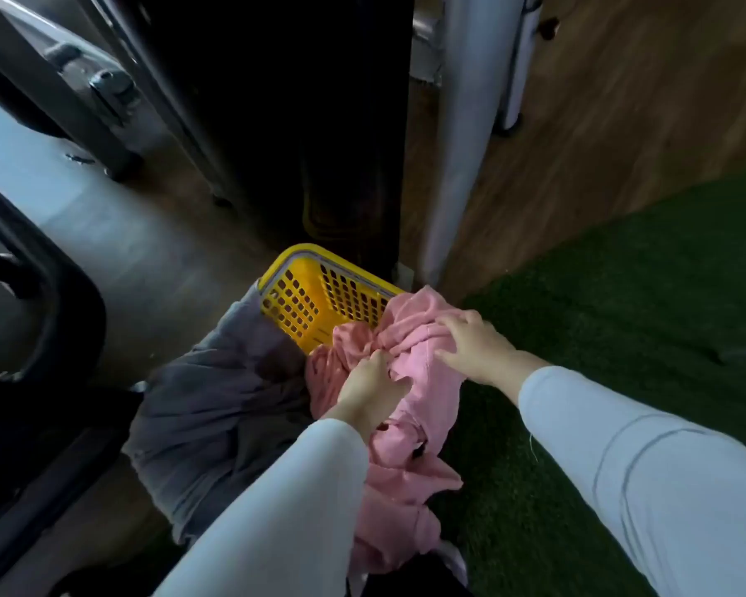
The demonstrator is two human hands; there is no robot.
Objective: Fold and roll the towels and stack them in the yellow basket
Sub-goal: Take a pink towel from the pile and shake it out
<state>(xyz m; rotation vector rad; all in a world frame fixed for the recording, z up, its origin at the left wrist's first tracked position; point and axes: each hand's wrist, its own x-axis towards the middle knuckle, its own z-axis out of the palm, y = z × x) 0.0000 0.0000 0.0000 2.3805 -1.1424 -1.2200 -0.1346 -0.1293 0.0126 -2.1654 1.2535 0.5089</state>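
- left hand (369, 387) grips crumpled pink cloth towel (410, 407)
- right hand (476, 349) flat on it, fingers spread
- towel overhangs yellow perforated plastic basket (306, 297); grey towel (216, 402) alongside

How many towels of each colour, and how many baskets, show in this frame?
Crumpled pink fabric towel: 1 (one bunched mass; layers cannot be told apart)
Rumpled grey fabric towel: 1
Yellow perforated plastic basket: 1
Total: 3
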